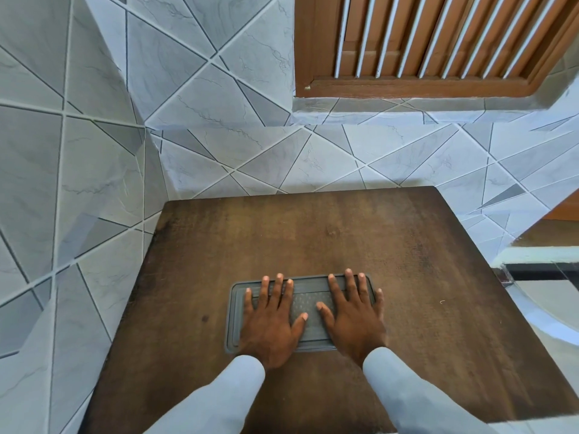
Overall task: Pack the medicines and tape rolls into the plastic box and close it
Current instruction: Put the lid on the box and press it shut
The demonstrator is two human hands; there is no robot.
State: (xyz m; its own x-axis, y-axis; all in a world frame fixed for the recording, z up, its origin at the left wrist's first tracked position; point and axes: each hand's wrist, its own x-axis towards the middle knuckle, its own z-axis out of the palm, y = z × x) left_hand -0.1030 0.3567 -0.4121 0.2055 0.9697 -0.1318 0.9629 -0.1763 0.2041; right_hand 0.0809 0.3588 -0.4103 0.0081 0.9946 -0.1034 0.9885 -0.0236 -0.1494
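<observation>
Two pale sleeves (219, 399) are reaching in from the near edge, one on each side, over a dark brown wooden surface (423, 292). The left hand (270, 324) is lying flat with fingers spread, palm down, pressing on the left part of the box (233, 311), gripping nothing. The right hand (354, 317) is lying the same way on the right part, fingers spread and open, its fingertips reaching the far rim. The two thumbs are pointing toward each other over the middle of the lid, near but apart. The box is a grey, flat, rectangular plastic thing with rounded corners and a raised rim; its lid is sitting on top and its middle panel is showing a fine pattern between the hands. It is resting on the near middle of the surface, long side running left to right. What is inside cannot be seen. Beyond the far edge of the surface, a wall (219, 151) of grey tiles with slanting lines is rising, wrapping round on the left. Higher up on the right, a brown wooden window frame (407, 86) with white bars is showing.
</observation>
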